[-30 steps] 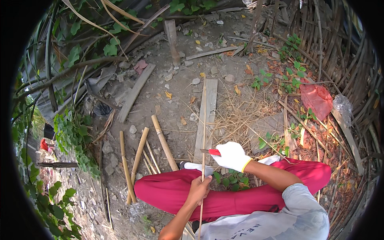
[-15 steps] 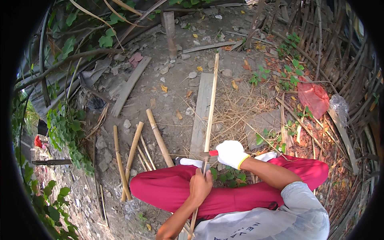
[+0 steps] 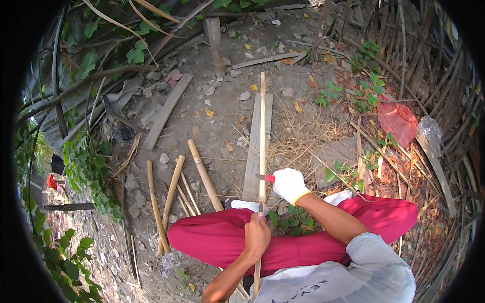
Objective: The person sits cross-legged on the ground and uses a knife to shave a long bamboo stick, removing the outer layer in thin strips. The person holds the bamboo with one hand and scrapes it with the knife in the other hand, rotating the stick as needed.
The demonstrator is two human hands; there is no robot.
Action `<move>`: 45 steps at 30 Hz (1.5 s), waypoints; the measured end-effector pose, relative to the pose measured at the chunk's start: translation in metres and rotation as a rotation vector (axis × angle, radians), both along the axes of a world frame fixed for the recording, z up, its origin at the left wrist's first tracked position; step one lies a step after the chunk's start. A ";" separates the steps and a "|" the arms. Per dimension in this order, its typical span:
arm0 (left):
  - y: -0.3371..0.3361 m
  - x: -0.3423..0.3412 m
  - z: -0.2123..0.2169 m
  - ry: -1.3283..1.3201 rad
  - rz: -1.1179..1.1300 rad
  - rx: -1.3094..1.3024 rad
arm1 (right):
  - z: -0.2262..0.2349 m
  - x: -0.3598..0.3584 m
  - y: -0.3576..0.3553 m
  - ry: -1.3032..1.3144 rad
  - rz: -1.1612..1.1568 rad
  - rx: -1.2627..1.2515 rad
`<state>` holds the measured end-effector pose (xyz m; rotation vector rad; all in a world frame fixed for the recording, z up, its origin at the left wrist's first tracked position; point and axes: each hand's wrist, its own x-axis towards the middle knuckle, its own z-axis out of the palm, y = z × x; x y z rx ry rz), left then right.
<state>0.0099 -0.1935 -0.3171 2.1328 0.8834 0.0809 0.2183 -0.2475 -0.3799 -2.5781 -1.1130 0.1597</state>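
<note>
A bare left hand (image 3: 256, 235) clenches around a thin bamboo strip (image 3: 262, 136) that runs from the lap out over a flat wooden plank (image 3: 254, 151) on the dirt, while the white-gloved right hand (image 3: 290, 185) grips a red-handled knife (image 3: 268, 178) set against the strip. The person sits in red trousers (image 3: 212, 237), with cut bamboo poles (image 3: 172, 194) lying just to the left and a red plastic bag (image 3: 397, 120) among dry stalks to the right.
</note>
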 end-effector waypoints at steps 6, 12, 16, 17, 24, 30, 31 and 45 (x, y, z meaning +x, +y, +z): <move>-0.014 -0.032 -0.007 -0.059 -0.096 -0.025 | -0.013 0.064 -0.009 -0.015 -0.161 -0.099; -0.023 -0.116 0.035 0.130 -0.190 -0.175 | -0.011 0.149 -0.048 -0.023 -0.494 -0.128; 0.000 -0.166 0.025 -0.025 -0.167 -0.125 | 0.001 0.169 -0.074 -0.114 -0.424 -0.177; 0.005 -0.168 0.023 0.018 -0.141 -0.158 | -0.003 0.167 -0.075 -0.085 -0.415 -0.095; 0.003 -0.115 0.021 -0.081 -0.051 -0.684 | 0.041 0.091 -0.061 1.081 -0.184 0.539; 0.011 -0.053 0.025 -0.033 0.079 -0.849 | 0.066 0.045 -0.063 1.406 0.017 0.486; 0.011 -0.044 0.016 -0.032 0.083 -0.862 | 0.075 0.037 -0.060 1.164 0.088 0.410; 0.023 0.009 -0.012 -0.269 -0.150 -0.272 | 0.079 -0.012 -0.031 0.097 0.160 -0.085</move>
